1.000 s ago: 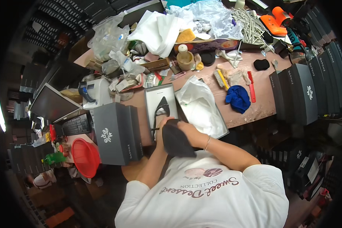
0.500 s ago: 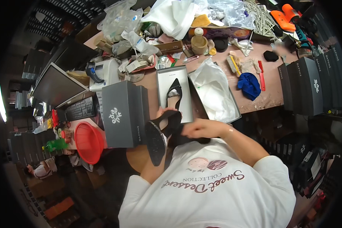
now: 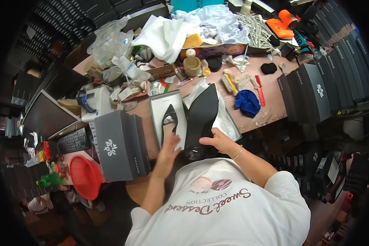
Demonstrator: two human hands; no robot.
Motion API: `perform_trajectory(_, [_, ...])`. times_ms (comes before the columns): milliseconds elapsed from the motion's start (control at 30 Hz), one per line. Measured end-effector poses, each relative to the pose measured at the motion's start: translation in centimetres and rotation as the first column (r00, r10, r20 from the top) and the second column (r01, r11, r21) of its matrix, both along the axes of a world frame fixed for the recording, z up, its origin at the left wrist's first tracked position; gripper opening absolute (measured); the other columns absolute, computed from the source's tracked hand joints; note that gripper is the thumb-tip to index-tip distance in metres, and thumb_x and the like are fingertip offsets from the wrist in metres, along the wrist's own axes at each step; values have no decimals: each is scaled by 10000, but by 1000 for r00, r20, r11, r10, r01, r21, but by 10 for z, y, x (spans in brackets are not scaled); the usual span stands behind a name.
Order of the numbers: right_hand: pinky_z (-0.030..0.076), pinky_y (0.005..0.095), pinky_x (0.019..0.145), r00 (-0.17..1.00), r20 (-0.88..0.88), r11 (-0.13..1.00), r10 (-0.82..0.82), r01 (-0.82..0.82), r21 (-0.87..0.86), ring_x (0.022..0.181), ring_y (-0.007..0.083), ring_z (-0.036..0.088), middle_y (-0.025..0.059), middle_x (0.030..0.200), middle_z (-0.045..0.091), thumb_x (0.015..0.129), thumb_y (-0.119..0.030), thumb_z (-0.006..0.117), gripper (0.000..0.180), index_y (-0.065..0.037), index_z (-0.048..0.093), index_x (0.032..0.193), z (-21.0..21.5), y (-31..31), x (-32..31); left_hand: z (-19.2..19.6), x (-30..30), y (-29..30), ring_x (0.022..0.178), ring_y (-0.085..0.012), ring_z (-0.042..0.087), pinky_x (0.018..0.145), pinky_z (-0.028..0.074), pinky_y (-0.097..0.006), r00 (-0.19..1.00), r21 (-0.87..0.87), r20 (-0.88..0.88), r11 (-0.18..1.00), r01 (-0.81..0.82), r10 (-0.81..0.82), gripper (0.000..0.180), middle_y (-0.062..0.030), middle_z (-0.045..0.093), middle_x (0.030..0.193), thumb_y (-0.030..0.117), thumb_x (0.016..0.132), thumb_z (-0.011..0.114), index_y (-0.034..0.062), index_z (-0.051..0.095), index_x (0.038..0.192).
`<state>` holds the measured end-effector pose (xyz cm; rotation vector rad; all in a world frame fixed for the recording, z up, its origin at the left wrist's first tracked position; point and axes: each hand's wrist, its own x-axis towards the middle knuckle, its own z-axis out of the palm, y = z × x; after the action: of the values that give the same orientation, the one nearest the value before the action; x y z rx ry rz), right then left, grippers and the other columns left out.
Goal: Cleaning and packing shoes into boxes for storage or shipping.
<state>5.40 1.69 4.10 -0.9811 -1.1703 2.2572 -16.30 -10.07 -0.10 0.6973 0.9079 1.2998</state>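
Right hand (image 3: 219, 141) clamped on the heel end of a black pointed shoe (image 3: 201, 117), sole up, toe pointing away over the white wrapping paper (image 3: 225, 119). Held that way the sole faces the camera, looks like an inspection grip. Left hand (image 3: 168, 149) open, fingers spread, holding nothing, hovering just below the second black shoe (image 3: 169, 123), which lies in the open white box (image 3: 160, 108). Shoe in hand sits just right of that box, so the pair stays together. Closed grey box (image 3: 117, 145) just left of the left hand. Red bowl (image 3: 85, 176) further left, near the keyboard (image 3: 74, 141). Blue cloth (image 3: 247, 102), brushes (image 3: 229, 83) and a bottle (image 3: 192, 63) lie beyond, within reach on the bench (image 3: 270, 112).
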Motion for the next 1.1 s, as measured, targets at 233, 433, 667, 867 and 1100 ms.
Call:
perform_trajectory(233, [465,253,851,975,-150,979,163,-179,-99,942,112,575,36,1031,649,795,-194,760,404,34,621,1099,-26,-20,-3,18,15,86,1312,-303,398,1086,312,-423,951,-128,277,975,179,-139,925,-207,399,1410,684,860,438,-18,267,1438])
perform_trajectory(433, [442,278,907,947,29,945,320,-318,-73,1017,119,554,41,1088,632,860,-252,695,423,18,588,1169,-20,-7,31,21,63,88,1129,-358,560,940,488,-479,825,-116,540,956,269,-167,891,-230,528,1230,632,795,555,-51,381,1340])
perform_trajectory(667, [444,250,801,981,196,977,10,-51,205,888,74,532,12,1055,632,919,-106,591,233,-22,620,1134,-33,36,81,-1,73,123,1030,-392,597,884,522,-484,810,-243,581,933,265,-79,831,-256,533,1193,549,783,546,-64,389,1322])
perform_trajectory(867, [467,324,782,758,330,618,-563,121,777,872,257,602,136,925,624,849,-109,642,168,-15,653,988,-58,146,123,-7,87,148,1058,-375,595,917,501,-443,800,-249,584,909,336,-136,804,-260,500,1280,507,794,532,-52,375,1349])
perform_trajectory(1100, [394,460,913,348,442,343,-827,-311,886,1051,302,552,134,1104,601,821,-175,641,324,-60,600,1121,-131,255,141,-17,100,160,994,-375,615,848,531,-449,849,-400,526,867,296,-47,809,-272,537,1207,522,787,553,-70,405,1319])
